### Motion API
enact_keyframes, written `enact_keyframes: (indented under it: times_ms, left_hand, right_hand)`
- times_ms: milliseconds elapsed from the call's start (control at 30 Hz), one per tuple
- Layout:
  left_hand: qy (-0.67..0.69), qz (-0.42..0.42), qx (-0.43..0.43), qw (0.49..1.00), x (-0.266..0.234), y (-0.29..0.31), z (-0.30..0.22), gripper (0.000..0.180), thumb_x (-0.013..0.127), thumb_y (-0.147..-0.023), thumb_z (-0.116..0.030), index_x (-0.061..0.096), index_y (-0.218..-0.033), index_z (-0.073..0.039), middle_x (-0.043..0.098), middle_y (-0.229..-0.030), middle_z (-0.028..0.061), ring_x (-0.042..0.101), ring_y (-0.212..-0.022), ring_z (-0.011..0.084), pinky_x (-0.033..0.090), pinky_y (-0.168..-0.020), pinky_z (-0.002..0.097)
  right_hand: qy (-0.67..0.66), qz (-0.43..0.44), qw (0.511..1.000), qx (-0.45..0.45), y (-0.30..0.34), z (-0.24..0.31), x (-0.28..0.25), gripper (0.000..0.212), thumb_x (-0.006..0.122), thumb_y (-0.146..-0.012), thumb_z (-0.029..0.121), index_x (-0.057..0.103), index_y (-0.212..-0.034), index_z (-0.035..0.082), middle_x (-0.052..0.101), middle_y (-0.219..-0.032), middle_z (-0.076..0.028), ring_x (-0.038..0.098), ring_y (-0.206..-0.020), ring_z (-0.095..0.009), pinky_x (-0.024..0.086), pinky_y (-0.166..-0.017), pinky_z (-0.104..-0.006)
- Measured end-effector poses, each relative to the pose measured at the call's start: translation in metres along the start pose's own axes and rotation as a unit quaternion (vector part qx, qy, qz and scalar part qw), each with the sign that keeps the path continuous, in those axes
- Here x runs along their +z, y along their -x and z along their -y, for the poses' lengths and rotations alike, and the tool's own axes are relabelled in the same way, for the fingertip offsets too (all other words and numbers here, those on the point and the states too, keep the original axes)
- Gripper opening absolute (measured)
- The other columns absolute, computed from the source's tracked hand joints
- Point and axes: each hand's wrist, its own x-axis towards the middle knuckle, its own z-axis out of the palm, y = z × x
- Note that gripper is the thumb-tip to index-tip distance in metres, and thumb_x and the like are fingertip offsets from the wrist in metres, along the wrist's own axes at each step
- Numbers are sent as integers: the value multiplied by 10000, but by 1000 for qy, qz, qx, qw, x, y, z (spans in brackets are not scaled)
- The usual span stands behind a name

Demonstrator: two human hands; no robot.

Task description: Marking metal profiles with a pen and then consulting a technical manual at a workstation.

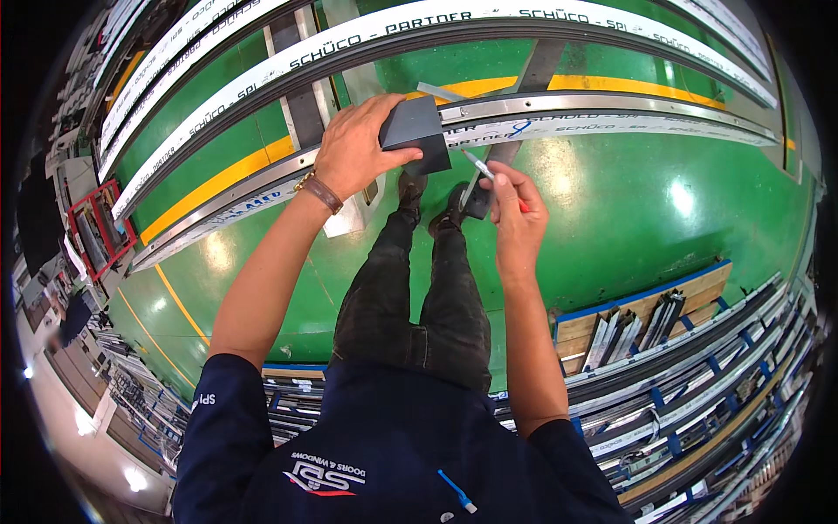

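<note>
My left hand [356, 147] is wrapped over a dark grey rectangular block [415, 127], thumb on its near face and fingers along its top. The block sits over a long metal profile [602, 105] that runs across in front of me, its near side covered in white printed film. In my right hand [519, 218] is a slim marker pen [479, 164] with a pale body and a red part at its rear. Its tip points up and left, close to the profile just right of the block; whether it touches is too small to tell. Blue handwriting [520, 129] marks the film.
More film-covered profiles [375, 35] lie beyond, on grey supports [541, 65]. The green floor [628, 227] carries yellow lines. Behind me at right stands a wooden-sided rack [642, 314] with profile offcuts and stacked long bars. A red frame [100, 229] stands far left.
</note>
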Motion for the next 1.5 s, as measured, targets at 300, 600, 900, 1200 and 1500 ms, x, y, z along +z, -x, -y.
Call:
enact_keyframes:
  times_ms: [300, 600, 900, 1200, 1500]
  left_hand:
    - [-18, -16, 18, 1000, 1, 0, 0, 810, 939, -764, -451, 631, -1437, -121, 693, -1399, 115, 658, -1245, 384, 493, -1116, 479]
    - [-12, -14, 13, 1000, -1, 1, 0, 799, 940, -760, -450, 642, -1426, -124, 703, -1391, 105, 660, -1247, 378, 491, -1115, 482]
    - [-21, -16, 14, 1000, 0, 0, 0, 783, 943, -763, -423, 637, -1419, -124, 710, -1371, 107, 664, -1241, 370, 498, -1099, 481]
    - [-11, 6, 0, 1000, -2, 1, 0, 798, 922, -781, -459, 624, -1439, -120, 687, -1419, 121, 640, -1308, 352, 441, -1180, 491]
    - [15, 29, -17, 999, -5, 2, 3, 817, 906, -802, -516, 637, -1434, -74, 687, -1427, 154, 643, -1307, 396, 488, -1139, 496]
  right_hand:
    - [72, -9, 993, -96, 9, -6, 26, 200, 701, -1056, 98, 762, -1207, -17, 729, -1031, -70, 655, -902, -121, 526, -804, -282]
    - [131, -43, 982, -126, 12, -4, 41, 193, 696, -1047, 119, 772, -1189, 12, 721, -995, -106, 678, -871, -183, 541, -796, -326]
    - [193, -35, 966, -168, 7, 12, 53, 203, 684, -1068, 158, 784, -1174, 17, 724, -984, -113, 687, -843, -213, 545, -785, -361]
    - [102, -58, 980, -159, 19, 65, 38, 225, 642, -1097, 142, 789, -1181, -5, 723, -968, -87, 674, -858, -147, 513, -758, -297]
    - [66, -84, 991, -81, 22, 43, -3, 267, 641, -1116, 200, 788, -1203, -6, 744, -948, -41, 638, -886, -84, 467, -750, -247]
